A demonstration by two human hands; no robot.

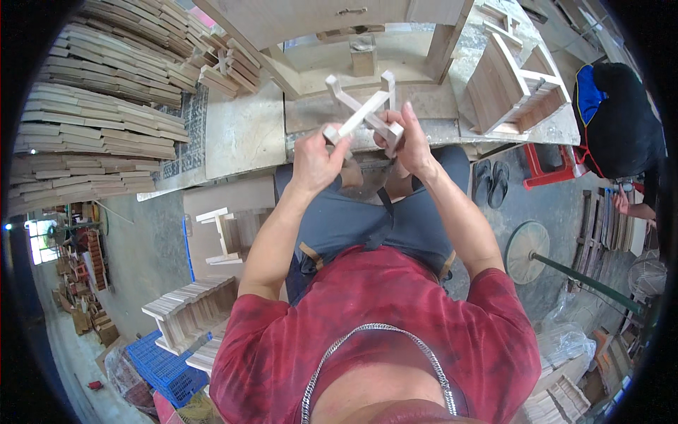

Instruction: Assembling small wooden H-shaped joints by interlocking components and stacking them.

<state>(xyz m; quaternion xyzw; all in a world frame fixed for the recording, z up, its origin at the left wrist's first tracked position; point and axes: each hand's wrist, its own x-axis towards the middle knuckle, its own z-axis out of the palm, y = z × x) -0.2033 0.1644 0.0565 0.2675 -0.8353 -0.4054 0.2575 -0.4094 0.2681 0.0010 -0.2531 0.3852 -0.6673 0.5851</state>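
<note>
Between my hands, above the near edge of the workbench point(244, 134), is a pale wooden cross-shaped frame point(364, 112) with short legs at its ends. My left hand point(318, 161) grips the near left end of it, fingers closed round the wood. On the near right end, my right hand point(412, 141) is closed, its thumb pointing up along the piece. The frame's far ends look slightly smeared by motion. Beyond it on the bench stands a large wooden frame point(275, 71) with a small wooden block point(363, 56) inside.
Stacked wooden slats point(106, 106) fill the bench's left. A slatted wooden piece point(505, 88) stands at its right. Left of my legs are another cross frame point(224, 237) and a blue crate point(159, 364). A red stool point(547, 169), sandals point(490, 184) and a co-worker point(618, 120) are at right.
</note>
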